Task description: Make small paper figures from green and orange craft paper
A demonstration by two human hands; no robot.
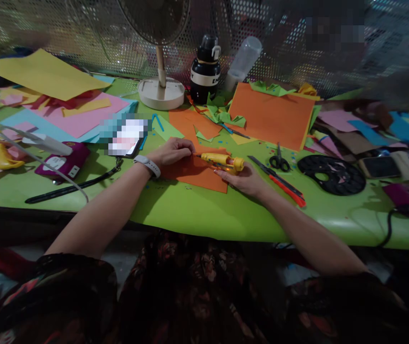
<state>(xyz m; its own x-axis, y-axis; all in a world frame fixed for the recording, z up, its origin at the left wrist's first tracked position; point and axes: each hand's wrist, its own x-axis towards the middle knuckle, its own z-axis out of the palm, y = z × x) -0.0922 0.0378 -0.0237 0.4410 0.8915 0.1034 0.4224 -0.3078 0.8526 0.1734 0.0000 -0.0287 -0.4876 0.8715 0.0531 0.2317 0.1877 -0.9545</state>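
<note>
In my right hand (243, 179) is a yellow glue gun (222, 161), lying nearly level with its dark nozzle pointing left. A small orange glow shows on its body. My left hand (173, 152) is closed, thumb and fingertips pinched close to the nozzle; what they pinch is too small to tell. Under both hands a sheet of orange paper (207, 182) rests on the green tabletop (190, 212). To the right of my right hand are an orange-handled box cutter (288, 190) and black-handled scissors (279, 161).
A phone (127, 138) with a lit screen stands left of my hands, its strap beside it. Behind are a fan (161, 93), a black bottle (206, 71) and stacked orange paper (272, 117). A black palette (331, 174) lies right; coloured paper (47, 71) piles left.
</note>
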